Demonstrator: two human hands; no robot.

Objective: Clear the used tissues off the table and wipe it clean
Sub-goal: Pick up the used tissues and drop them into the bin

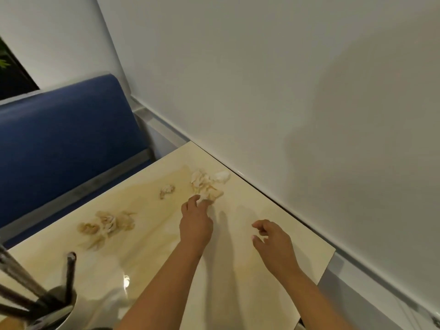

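Note:
Crumpled used tissues lie on a glossy cream table (238, 258). A large heap (207, 184) sits near the far corner by the wall. One small wad (166, 190) lies left of it, and another pile (107, 226) lies further left. My left hand (196, 222) reaches to the near edge of the large heap, its curled fingertips touching the tissue. Whether it has hold of the tissue I cannot tell. My right hand (271, 241) hovers over bare table to the right with loosely curled fingers, holding nothing.
A metal holder (57, 308) with dark utensils stands at the table's near left corner. A blue padded bench (64, 144) faces the far side. A white wall (285, 91) runs along the right edge of the table.

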